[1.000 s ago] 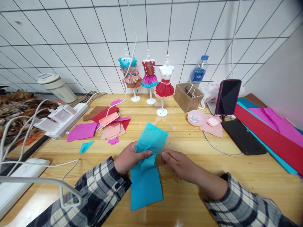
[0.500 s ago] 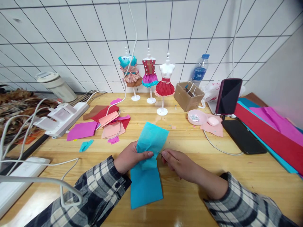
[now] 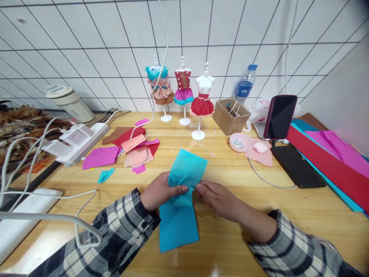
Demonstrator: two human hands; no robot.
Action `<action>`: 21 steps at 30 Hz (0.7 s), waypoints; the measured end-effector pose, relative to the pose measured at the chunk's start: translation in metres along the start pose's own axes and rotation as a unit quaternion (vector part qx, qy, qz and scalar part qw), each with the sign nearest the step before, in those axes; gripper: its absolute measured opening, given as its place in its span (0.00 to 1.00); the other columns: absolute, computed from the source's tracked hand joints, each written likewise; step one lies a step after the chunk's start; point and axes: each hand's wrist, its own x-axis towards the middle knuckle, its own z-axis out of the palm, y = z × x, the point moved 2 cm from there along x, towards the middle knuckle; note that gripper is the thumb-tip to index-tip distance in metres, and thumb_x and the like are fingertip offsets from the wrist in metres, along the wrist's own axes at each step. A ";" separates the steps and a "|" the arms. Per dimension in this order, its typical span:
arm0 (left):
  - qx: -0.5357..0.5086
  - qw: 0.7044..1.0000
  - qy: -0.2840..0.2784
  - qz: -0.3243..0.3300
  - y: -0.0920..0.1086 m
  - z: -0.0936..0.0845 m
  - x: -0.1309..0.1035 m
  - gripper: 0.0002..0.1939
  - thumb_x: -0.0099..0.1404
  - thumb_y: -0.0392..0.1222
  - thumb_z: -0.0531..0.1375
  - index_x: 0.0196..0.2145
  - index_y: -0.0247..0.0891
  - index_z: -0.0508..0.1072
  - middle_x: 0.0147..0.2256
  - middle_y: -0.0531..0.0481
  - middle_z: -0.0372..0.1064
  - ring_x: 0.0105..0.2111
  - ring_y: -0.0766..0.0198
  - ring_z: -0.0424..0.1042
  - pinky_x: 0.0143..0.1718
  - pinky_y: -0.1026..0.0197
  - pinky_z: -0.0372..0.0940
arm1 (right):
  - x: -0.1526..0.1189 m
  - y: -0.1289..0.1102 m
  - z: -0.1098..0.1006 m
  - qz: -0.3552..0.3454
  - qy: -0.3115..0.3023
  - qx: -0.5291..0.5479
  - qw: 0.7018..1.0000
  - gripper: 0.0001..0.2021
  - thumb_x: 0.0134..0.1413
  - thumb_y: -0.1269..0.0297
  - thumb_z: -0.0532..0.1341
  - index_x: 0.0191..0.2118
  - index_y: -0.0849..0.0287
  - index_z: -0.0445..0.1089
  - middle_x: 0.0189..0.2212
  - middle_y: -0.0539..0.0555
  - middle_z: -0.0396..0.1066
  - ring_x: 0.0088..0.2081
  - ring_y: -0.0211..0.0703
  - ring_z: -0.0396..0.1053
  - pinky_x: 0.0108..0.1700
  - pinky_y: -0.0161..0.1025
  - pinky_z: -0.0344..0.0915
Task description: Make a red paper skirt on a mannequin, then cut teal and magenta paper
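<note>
left hand (image 3: pixel 157 192): fingers hidden behind blue paper (image 3: pixel 186 169) | right hand (image 3: pixel 217 198): fingertips partly hidden (what they pinch is too small to tell) | bottle (image 3: pixel 244 88): base behind box (image 3: pixel 229 122) | beads (image 3: pixel 238 143): too small to count | feathers (image 3: pixel 23 134): cut by left edge | red sheet (image 3: pixel 325 165): cut by right edge

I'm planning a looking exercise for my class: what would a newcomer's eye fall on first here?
Probably the turquoise crepe paper at front centre, gripped in the left hand, with the right hand pinched close at its right edge. Then perhaps the three miniature dress forms standing before the white tiled wall, the rightmost in a red skirt.
</note>
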 end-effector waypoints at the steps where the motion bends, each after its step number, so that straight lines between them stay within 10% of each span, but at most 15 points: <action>1: 0.002 1.000 0.000 0.001 0.000 0.000 0.000 0.11 0.51 0.43 0.71 0.30 0.35 0.78 0.29 0.51 0.77 0.29 0.64 0.71 0.37 0.61 0.66 | 0.000 0.000 0.000 0.001 0.000 0.002 1.000 0.20 0.66 0.49 0.45 0.29 0.57 0.61 0.22 0.47 0.58 0.27 0.38 0.58 0.30 0.36 0.55; 21: 0.013 1.000 0.011 0.005 0.001 0.000 0.001 0.13 0.54 0.48 0.69 0.31 0.34 0.76 0.28 0.53 0.76 0.26 0.67 0.70 0.32 0.64 0.66 | 0.005 0.008 0.000 -0.025 0.006 -0.038 0.999 0.19 0.64 0.50 0.45 0.26 0.55 0.55 0.22 0.47 0.57 0.27 0.40 0.56 0.32 0.38 0.51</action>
